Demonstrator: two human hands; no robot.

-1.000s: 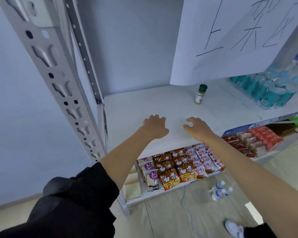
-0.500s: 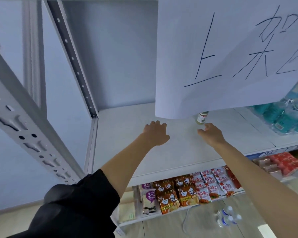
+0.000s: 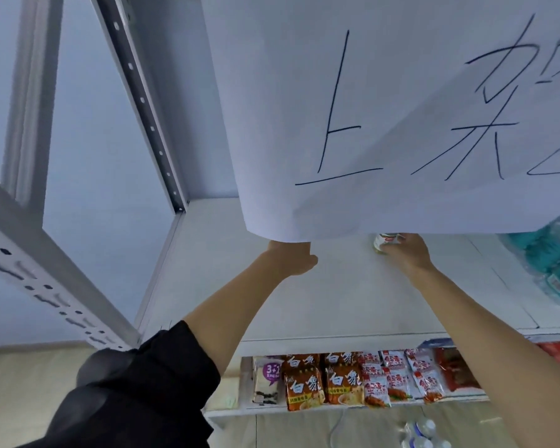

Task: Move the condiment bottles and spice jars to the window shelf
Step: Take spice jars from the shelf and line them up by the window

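A small spice jar [image 3: 386, 243] with a white and red label stands on the white shelf board [image 3: 337, 302]. Its top is hidden behind a hanging paper sheet [image 3: 385, 118]. My right hand [image 3: 409, 255] reaches under the sheet, and its thumb and fingers curl round the jar's lower part. To the left, my left hand [image 3: 291, 258] rests on the shelf board with nothing in it. Its fingertips are hidden by the sheet's lower edge.
Packs of teal-labelled bottles [image 3: 553, 260] fill the shelf's right end. A perforated grey upright [image 3: 143, 101] stands at the back left, with another post [image 3: 46, 273] nearer me. Snack packets [image 3: 353, 379] line the lower shelf, and water bottles [image 3: 421, 431] lie on the floor.
My view has come closer and lower, so the paper sheet now hides the jar's top. My right hand has moved forward from the shelf's front edge to the jar and closed round it. My left hand has barely moved.
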